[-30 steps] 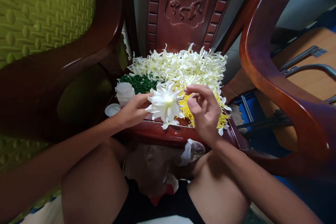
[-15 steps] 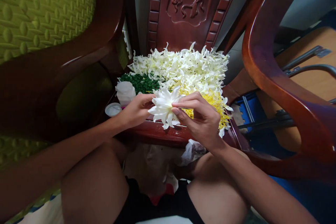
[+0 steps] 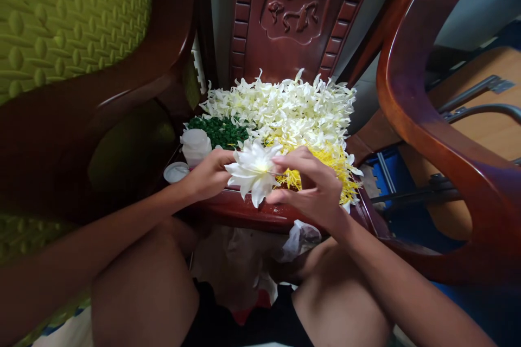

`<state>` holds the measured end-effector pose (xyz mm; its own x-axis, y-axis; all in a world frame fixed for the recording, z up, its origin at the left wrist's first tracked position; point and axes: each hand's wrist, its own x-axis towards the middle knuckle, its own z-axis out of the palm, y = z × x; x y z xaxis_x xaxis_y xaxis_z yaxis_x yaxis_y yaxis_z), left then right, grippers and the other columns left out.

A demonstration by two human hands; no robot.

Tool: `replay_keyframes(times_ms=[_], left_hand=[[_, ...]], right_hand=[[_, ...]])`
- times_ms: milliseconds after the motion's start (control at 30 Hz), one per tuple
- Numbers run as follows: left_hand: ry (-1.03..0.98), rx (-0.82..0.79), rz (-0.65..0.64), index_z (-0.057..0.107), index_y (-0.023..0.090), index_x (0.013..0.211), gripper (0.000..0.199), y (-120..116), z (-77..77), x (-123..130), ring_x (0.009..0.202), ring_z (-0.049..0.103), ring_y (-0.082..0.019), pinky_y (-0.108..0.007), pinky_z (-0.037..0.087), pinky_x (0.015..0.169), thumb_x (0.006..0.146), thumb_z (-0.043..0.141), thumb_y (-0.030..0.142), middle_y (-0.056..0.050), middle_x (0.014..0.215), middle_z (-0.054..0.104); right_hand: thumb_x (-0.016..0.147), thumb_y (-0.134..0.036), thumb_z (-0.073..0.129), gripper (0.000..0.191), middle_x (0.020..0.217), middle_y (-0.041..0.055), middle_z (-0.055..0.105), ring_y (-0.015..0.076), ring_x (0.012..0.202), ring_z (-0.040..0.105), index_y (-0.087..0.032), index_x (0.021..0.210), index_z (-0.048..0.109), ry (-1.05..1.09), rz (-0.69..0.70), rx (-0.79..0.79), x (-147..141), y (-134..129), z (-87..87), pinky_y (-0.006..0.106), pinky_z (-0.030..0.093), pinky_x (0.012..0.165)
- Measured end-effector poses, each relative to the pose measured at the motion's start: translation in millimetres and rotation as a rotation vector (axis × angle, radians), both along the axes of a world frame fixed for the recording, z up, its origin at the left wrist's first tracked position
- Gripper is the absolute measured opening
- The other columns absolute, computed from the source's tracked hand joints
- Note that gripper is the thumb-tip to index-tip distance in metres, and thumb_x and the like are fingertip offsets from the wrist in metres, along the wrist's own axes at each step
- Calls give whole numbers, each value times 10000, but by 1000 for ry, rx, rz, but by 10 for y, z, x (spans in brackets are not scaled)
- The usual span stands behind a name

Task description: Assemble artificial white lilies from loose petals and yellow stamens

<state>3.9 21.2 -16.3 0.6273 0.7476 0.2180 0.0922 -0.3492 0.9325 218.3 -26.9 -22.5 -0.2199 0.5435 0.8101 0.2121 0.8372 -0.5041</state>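
My left hand (image 3: 211,174) grips a white artificial flower (image 3: 253,167) from its left side, the fingertips partly hidden behind the petals. Many pointed petals spread around its pale yellow centre. At the flower's right edge is my right hand (image 3: 313,184), thumb and forefinger parted, the forefinger close to the centre. A thin dark wire or stem shows between these fingers; its far end is hard to make out. Behind the hands lie a heap of loose white petals (image 3: 285,103), a pile of yellow stamens (image 3: 329,162) and a patch of small green pieces (image 3: 223,131).
The pieces lie on the seat of a carved dark wooden chair (image 3: 244,211). A whitish translucent cup (image 3: 196,146) and a small round white lid or dish (image 3: 176,172) stand at its left. A clear plastic bag (image 3: 299,238) hangs below the seat edge. Curved armrests (image 3: 391,81) flank the seat.
My right thumb and forefinger have come apart from their pinch at the flower's centre. The flower has shifted slightly left and turned a little; my left hand still holds it.
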Motion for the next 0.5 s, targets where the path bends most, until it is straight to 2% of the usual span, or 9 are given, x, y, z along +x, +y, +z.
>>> replay_keyframes(times_ms=[67,167,200,233,300,367,433,500], left_hand=[[3,3,19,629,139,524,275,8,17,-42,595,562,-131,-210,461,591,782,672,227,-6,521,609],[20,-85,-16,636,134,536,309,-21,59,-119,599,583,-141,-211,468,587,780,734,296,-15,528,614],[29,-124,-57,646,131,551,320,-41,72,-146,599,593,-143,-208,467,579,785,744,324,-22,544,627],[45,-154,-106,663,127,579,314,-65,80,-172,604,607,-146,-205,468,577,795,745,339,-34,575,651],[97,-167,-214,710,121,673,240,-115,79,-221,647,647,-154,-200,480,610,829,718,303,-67,688,716],[128,-162,-306,733,118,758,151,-152,55,-261,723,690,-167,-200,498,677,854,669,216,-95,792,756],[108,-213,-349,737,117,814,137,-162,20,-289,816,721,-193,-213,516,734,867,627,179,-114,871,777],[115,-253,-368,736,112,838,155,-138,-15,-307,847,724,-201,-220,517,746,875,592,156,-116,891,783]], right_hand=[[794,-389,820,474,873,-5,744,150,732,680,-302,1236,674,116,-64,-31,25,48,-24,331,575,720],[879,-323,747,149,837,-12,759,129,704,704,-266,1017,743,118,-246,-221,37,249,-106,279,583,678],[912,-335,705,116,818,-3,761,130,700,710,-235,959,743,39,-273,-313,23,358,-152,272,585,670],[946,-357,655,174,798,11,759,135,693,714,-204,945,737,-81,-271,-406,-3,487,-209,273,587,668],[1019,-350,524,275,839,44,767,142,724,718,-164,989,724,-435,-274,-508,-95,795,-352,281,580,704],[1005,-250,550,213,904,73,777,168,773,724,-146,999,735,-593,-249,-525,-233,1136,-517,302,565,746],[947,-140,610,154,1033,111,767,217,938,722,-141,1025,743,-702,-224,-528,-398,1466,-682,333,550,831],[916,-133,650,167,1113,140,735,248,1068,684,-129,1063,730,-789,-211,-525,-560,1737,-826,368,527,926]])
